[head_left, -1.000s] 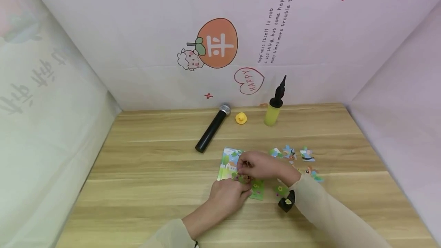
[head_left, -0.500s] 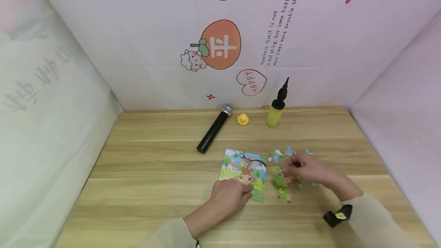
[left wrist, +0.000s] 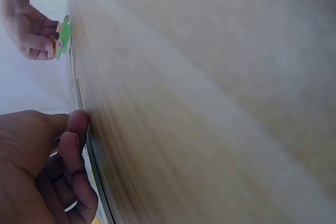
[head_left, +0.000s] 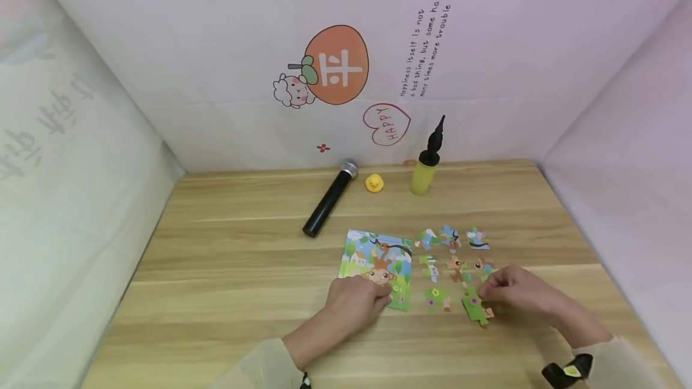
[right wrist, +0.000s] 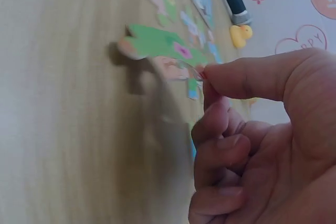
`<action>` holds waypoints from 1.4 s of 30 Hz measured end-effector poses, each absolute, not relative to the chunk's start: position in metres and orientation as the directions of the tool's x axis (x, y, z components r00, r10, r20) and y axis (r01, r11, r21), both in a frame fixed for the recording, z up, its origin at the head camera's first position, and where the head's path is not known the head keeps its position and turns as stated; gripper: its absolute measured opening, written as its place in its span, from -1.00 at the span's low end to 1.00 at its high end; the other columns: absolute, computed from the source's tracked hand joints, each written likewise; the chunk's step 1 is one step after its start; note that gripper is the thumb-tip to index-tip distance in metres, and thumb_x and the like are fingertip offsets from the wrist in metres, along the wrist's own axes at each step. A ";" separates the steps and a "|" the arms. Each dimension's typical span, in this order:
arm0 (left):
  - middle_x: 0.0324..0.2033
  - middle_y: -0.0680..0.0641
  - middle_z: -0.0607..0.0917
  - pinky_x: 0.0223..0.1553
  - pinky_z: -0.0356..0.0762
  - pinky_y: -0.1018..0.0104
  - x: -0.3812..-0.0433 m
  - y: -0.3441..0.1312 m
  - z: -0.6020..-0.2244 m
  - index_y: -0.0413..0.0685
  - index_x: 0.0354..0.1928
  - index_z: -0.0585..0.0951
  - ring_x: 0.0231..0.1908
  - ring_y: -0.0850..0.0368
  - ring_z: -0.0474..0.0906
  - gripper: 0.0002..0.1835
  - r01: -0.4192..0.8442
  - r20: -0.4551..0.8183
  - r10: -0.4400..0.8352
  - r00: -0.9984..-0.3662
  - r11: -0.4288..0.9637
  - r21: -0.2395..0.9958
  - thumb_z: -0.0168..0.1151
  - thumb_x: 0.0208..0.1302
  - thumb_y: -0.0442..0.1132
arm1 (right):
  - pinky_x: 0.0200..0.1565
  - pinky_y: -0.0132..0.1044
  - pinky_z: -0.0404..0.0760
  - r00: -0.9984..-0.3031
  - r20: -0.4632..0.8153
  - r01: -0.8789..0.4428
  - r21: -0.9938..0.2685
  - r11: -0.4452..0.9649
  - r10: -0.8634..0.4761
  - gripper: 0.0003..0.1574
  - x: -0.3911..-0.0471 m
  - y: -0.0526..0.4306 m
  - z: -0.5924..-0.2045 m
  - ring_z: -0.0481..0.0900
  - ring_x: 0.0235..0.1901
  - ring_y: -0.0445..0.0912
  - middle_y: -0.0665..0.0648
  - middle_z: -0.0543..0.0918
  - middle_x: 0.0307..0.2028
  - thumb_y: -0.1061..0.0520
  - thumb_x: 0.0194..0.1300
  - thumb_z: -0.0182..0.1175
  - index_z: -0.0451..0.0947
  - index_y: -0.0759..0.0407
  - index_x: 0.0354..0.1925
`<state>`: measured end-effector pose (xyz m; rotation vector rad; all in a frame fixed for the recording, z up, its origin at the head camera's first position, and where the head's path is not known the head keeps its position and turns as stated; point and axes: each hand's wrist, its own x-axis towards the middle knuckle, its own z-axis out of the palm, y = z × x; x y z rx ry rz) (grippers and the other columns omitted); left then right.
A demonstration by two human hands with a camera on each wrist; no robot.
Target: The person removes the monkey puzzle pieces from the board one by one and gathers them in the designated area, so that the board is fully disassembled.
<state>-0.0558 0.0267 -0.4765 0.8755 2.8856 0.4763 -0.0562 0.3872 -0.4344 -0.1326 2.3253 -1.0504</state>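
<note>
A square picture board (head_left: 351, 254) with a monkey hanging from a branch lies on the table. My left hand (head_left: 358, 302) rests over its lower left part with bent fingers, holding it at the near edge; the left wrist view shows thumb and index fingertip (left wrist: 79, 121) right at the thin edge. To the right, my right hand (head_left: 516, 293) pinches a green jigsaw piece (head_left: 473, 308) with a pink flower between thumb and index finger. The piece is tilted, and its shadow falls on the table in the right wrist view. The other right fingers are curled inward.
Several loose jigsaw pieces (head_left: 430, 268) lie in rough rows between the board and my right hand. Farther back are a black microphone (head_left: 328, 204), a yellow toy duck (head_left: 374, 183) and a yellow-and-black hand pump (head_left: 424, 174) near the white printed backdrop (head_left: 216, 77).
My right hand has moved from over the board to the loose pieces, then toward the near right, and now holds the green jigsaw piece. My left hand has stayed on the board.
</note>
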 end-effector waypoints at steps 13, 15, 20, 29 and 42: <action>-0.16 0.20 0.79 -0.59 0.36 0.27 -0.057 0.026 -0.476 0.48 0.09 0.74 -0.31 0.21 0.70 -0.73 0.526 -0.023 0.558 -0.830 0.794 0.303 0.22 0.44 0.12 | -0.50 -0.29 0.32 -0.879 -0.429 0.108 -0.605 0.789 -0.208 -0.68 -0.049 0.375 -0.440 0.34 -0.55 -0.13 0.01 0.50 -0.55 -0.01 0.37 0.29 0.60 0.13 -0.47; -0.17 0.20 0.79 -0.61 0.34 0.28 -0.058 0.025 -0.475 0.47 0.09 0.74 -0.33 0.22 0.69 -0.73 0.534 -0.019 0.566 -0.824 0.788 0.305 0.22 0.44 0.12 | -0.50 -0.28 0.33 -0.882 -0.423 0.090 -0.588 0.804 -0.210 -0.69 -0.048 0.374 -0.440 0.36 -0.54 -0.12 0.00 0.51 -0.55 -0.01 0.37 0.29 0.61 0.13 -0.46; -0.20 0.19 0.79 -0.64 0.31 0.29 -0.059 0.025 -0.477 0.48 0.08 0.75 -0.38 0.23 0.68 -0.74 0.546 -0.002 0.573 -0.819 0.782 0.302 0.22 0.44 0.12 | -0.48 -0.27 0.36 -0.888 -0.411 0.062 -0.550 0.833 -0.205 -0.70 -0.051 0.373 -0.440 0.39 -0.52 -0.11 -0.02 0.53 -0.55 -0.01 0.34 0.32 0.62 0.10 -0.48; -0.19 0.18 0.79 -0.63 0.32 0.29 -0.060 0.024 -0.476 0.45 0.08 0.75 -0.34 0.21 0.69 -0.74 0.548 0.001 0.575 -0.818 0.779 0.304 0.23 0.44 0.11 | -0.46 -0.24 0.39 -0.899 -0.382 0.020 -0.524 0.852 -0.214 -0.75 -0.056 0.372 -0.440 0.42 -0.52 -0.11 -0.04 0.57 -0.52 0.00 0.34 0.33 0.67 0.08 -0.43; -0.15 0.29 0.76 -0.61 0.35 0.28 -0.061 0.023 -0.474 0.51 0.07 0.75 -0.24 0.25 0.70 -0.75 0.539 -0.036 0.573 -0.819 0.788 0.298 0.23 0.44 0.12 | -0.52 -0.30 0.37 -0.921 -0.287 -0.065 -0.555 0.829 -0.264 -0.65 -0.065 0.352 -0.435 0.38 -0.57 -0.17 -0.06 0.49 -0.57 -0.03 0.41 0.30 0.53 0.05 -0.49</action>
